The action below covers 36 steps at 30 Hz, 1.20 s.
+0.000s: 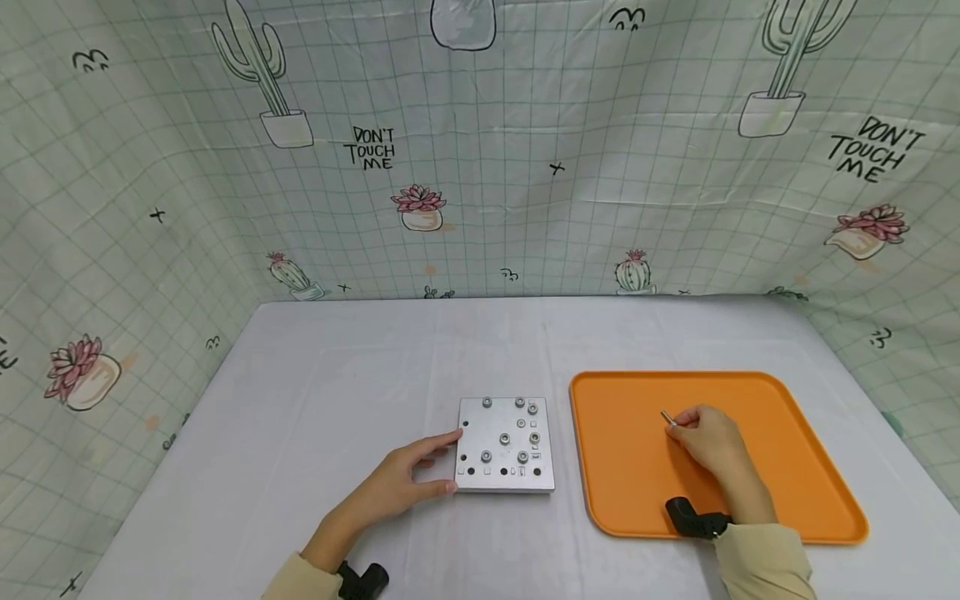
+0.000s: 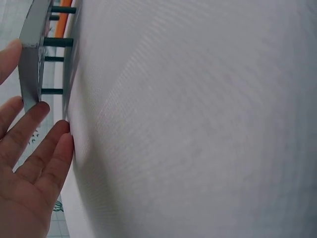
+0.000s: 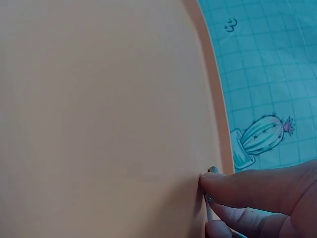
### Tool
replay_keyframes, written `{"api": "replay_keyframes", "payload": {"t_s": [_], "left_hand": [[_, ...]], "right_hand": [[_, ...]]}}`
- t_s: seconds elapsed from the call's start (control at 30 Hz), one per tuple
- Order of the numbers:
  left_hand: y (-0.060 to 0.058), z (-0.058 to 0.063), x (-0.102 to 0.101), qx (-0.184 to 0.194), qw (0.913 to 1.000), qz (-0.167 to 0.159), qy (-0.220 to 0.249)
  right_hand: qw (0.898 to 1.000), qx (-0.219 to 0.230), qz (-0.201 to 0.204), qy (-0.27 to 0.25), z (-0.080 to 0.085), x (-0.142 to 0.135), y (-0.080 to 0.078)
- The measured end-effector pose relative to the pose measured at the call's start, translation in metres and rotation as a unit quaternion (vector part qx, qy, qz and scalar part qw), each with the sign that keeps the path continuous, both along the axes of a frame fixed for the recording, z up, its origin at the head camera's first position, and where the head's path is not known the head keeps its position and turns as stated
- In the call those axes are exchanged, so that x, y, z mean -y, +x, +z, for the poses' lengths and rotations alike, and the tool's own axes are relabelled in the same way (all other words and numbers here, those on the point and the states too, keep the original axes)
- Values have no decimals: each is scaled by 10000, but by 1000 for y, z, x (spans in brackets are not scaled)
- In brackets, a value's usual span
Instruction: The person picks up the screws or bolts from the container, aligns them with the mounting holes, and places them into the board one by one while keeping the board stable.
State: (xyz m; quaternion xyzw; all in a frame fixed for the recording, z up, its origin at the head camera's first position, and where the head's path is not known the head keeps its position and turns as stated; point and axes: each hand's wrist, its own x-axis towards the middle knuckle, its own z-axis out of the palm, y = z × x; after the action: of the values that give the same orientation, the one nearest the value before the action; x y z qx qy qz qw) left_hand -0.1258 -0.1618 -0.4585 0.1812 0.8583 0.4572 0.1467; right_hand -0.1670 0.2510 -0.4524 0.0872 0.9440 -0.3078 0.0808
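A square silver metal plate [image 1: 492, 422] lies on the table in the head view, with several socket-head screws in its top and several dark holes. Beside its left edge my left hand [image 1: 405, 479] has index fingertip and thumb at the plate's side, fingers nearly straight. In the left wrist view, dark shanks [image 2: 58, 42] stick out of the plate's underside, and fingertips [image 2: 42, 106] are right at its edge. Over the orange tray [image 1: 630, 500] my right hand [image 1: 708, 437] pinches a small slim metal screw [image 1: 667, 417], mostly hidden by thumb and fingers in the right wrist view.
The tray's raised rim [image 1: 576, 442] stands a short way right of the plate. A white cloth covers the table [image 1: 360, 358]. Behind and at both sides hangs a patterned curtain [image 1: 555, 225]. Black cameras [image 1: 693, 518] are strapped at both wrists.
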Motion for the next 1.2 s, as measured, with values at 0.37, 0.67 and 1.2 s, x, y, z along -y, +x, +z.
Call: {"api": "replay_keyframes", "payload": {"t_s": [0.37, 0.67, 1.2], "left_hand": [[0, 1, 0, -32, 10000, -53, 13], [0, 1, 1, -41, 9999, -96, 29], [0, 1, 1, 9, 9999, -89, 61]], "right_hand": [[10000, -20, 70, 26, 0, -1, 2], [9996, -229, 137, -13, 3, 3, 7], [9915, -1189, 509, -139, 24, 34, 28]]}}
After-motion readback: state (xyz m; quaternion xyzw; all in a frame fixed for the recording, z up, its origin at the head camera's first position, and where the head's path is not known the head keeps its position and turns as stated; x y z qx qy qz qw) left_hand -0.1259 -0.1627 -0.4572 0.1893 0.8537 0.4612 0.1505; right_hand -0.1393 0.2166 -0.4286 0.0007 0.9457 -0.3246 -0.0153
